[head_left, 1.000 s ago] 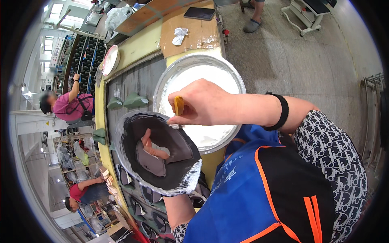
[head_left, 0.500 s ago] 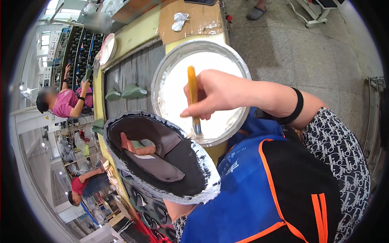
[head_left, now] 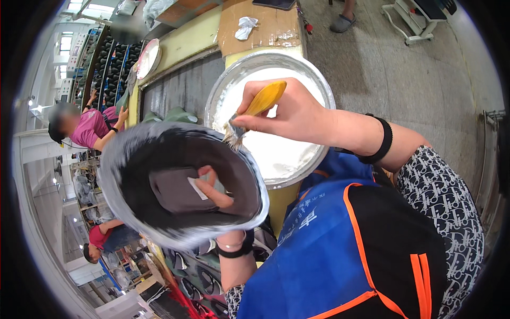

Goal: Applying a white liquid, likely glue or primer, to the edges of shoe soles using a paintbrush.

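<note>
**While the brush works the rim, drips are our main worry**

As we tilt the black shoe sole [head_left: 175, 181] up toward us, our left hand [head_left: 218, 191] reaches in from beneath, its fingers curled up into the cavity against the grey insole; thumb and fingertips show inside, closed on the piece. Our right hand [head_left: 292, 114] is wrapped tight around the yellow-handled brush [head_left: 255, 109], whose bristles touch the sole's upper right rim, just in front of the round metal basin [head_left: 319, 90] of white paste on the yellow bench [head_left: 180, 40].

We judge the risk to be this: the sole is held in the air and blurred by motion, so a loaded brush could slip past the whitened rim and smear the dark inner face, or drip paste onto our blue apron [head_left: 319, 250] directly below. A one-handed grip from inside also leaves the sole free to twist under the brush's pressure.

Against half a second ago, the sole has risen and turned its opening more toward us, filling more of the view. The brush, then upright over the basin, now slants down onto the rim.
</note>
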The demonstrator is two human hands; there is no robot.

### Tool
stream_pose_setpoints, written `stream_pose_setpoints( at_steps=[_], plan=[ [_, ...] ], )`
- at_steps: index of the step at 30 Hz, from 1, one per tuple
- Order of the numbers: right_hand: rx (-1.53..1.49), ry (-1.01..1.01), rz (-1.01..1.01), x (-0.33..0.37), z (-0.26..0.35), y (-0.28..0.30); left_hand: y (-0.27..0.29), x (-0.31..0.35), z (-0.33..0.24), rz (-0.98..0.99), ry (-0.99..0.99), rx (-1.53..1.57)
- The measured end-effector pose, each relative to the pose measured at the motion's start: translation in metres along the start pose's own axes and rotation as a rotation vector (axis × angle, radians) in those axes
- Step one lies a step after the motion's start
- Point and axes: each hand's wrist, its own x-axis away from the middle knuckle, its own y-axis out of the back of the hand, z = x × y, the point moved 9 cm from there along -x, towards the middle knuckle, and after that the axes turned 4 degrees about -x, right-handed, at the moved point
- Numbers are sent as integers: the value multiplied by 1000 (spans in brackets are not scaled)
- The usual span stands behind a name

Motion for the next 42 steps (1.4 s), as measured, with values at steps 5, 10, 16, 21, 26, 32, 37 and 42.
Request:
stream_pose_setpoints(
  at_steps=[5,10,16,21,26,32,37,42],
  plan=[
    [-92,39,-158,-7,-6,13,34,21,24,38,403,412],
    [-347,-355,-218,6,-34,22,80,51,120,-200,819,879],
    [-410,-625,-196,30,-51,15,146,-8,238,-337,768,976],
    [-497,-571,-181,38,-44,11,251,-98,266,-603,436,1251],
    [-508,-635,-260,48,-55,21,255,-69,214,-529,423,1140],
    [-404,-637,-231,44,-67,12,180,60,111,396,452,-109],
    [-97,-458,-22,29,-55,-18,138,145,87,595,297,-647],
    [414,-212,69,27,-41,-36,127,153,84,362,308,-856]
  ],
)
